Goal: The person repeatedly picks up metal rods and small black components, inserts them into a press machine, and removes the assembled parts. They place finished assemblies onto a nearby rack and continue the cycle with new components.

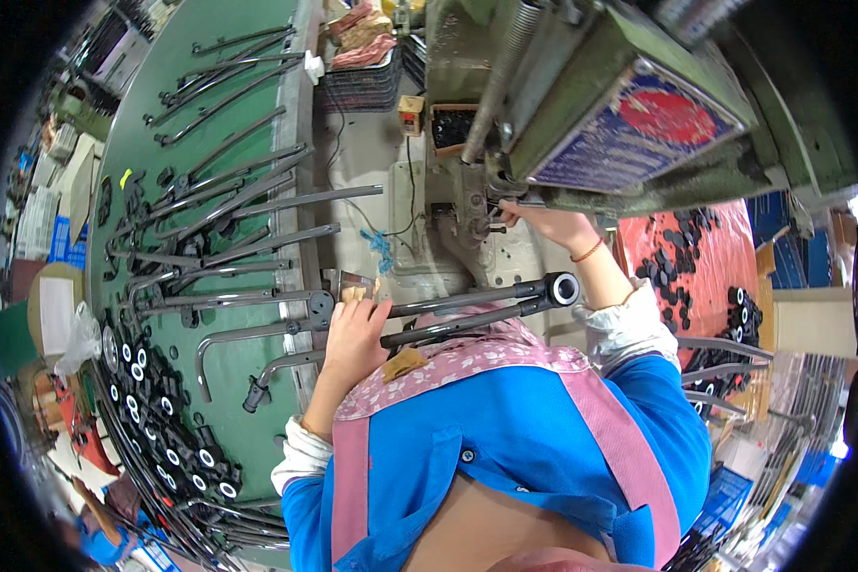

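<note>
My left hand [355,336] is closed around a dark metal tube frame [472,321], which lies across my lap area. The frame has two near-parallel tubes, bent ends over the table at left, and a black joint with a white-ringed wheel [563,289] at its right end. Up at the green press machine [629,124], my right hand [548,224] reaches to the metal fixture [472,205] under the spindle. Its fingers are pinched there; whatever sits between them is too small or hidden to name.
Several dark bent tubes [248,195] and white-ringed wheels [167,405] lie on the green table [248,381] at left. Small black parts cover a red sheet [639,238] at right. A box of black parts [453,127] and a small carton [411,114] stand behind the fixture.
</note>
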Available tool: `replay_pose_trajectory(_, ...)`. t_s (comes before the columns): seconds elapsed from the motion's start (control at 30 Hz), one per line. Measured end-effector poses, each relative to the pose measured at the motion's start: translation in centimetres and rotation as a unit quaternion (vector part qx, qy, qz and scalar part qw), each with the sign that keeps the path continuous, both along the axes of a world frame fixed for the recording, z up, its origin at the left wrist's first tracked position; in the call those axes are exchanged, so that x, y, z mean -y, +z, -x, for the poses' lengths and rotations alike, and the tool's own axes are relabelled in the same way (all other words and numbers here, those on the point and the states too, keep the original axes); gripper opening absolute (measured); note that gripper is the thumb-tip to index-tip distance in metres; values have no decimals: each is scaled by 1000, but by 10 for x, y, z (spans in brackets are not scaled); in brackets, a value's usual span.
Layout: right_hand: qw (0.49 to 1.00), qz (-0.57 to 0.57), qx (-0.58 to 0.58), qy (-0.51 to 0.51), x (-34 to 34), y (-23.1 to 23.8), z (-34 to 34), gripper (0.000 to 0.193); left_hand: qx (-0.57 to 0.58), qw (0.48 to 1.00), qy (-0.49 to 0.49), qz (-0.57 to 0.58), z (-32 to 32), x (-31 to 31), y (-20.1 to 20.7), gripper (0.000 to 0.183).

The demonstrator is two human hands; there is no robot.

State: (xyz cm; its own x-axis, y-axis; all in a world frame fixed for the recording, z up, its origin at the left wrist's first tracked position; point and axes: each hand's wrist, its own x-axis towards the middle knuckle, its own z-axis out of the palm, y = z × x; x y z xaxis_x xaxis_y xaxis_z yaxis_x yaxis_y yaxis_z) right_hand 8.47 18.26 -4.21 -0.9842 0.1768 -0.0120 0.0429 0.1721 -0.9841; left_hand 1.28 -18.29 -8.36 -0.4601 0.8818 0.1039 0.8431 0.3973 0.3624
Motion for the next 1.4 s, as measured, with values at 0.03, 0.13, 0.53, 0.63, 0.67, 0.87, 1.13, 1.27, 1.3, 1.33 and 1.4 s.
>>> replay_pose_trajectory(0.03, 1000, -16, -17, -4, 6, 6, -3, 13, -2, 1000, -7, -7, 1, 0, 0, 53)
replay_pose_trajectory(0.13, 996, 24, 16, -82, 22, 13, -6, 15, 5, 999, -26, -21, 4, -1, 1, 52)
replay_pose_trajectory(0.53, 955, -283, 0, -89, 34, 1, -8, 21, -1, 997, -73, -7, 8, 17, -1, 52)
replay_pose_trajectory(0.63, 867, -499, -8, -9, 24, 4, -15, 26, 2, 997, -75, 4, 9, 20, -1, 54)
replay_pose_trajectory(0.67, 866, -497, 53, -7, 20, 6, -18, 30, 3, 997, -76, 6, 10, 21, -2, 54)
replay_pose_trajectory(0.87, 929, -312, -132, -147, 31, 8, -22, 24, -1, 997, -74, 30, 9, 25, -15, 55)
replay_pose_trajectory(1.13, 880, -473, -17, 47, 98, -14, -86, 45, 12, 997, -59, 57, -13, -12, -13, 71)
replay_pose_trajectory(1.27, 852, -507, 45, 121, 122, -46, -108, 37, -4, 997, -77, 14, -37, -47, -14, 64)
replay_pose_trajectory(1.3, 856, -508, -11, 93, 111, -50, -117, 36, -74, 993, -97, 2, -43, -55, -10, 60)
replay_pose_trajectory(1.33, 855, -512, -38, 81, 98, -52, -128, 34, -148, 981, -124, -24, -47, -63, -8, 56)
replay_pose_trajectory(1.4, 849, -520, -71, 58, 72, -48, -155, 33, -112, 988, -99, -42, -64, -70, 1, 50)
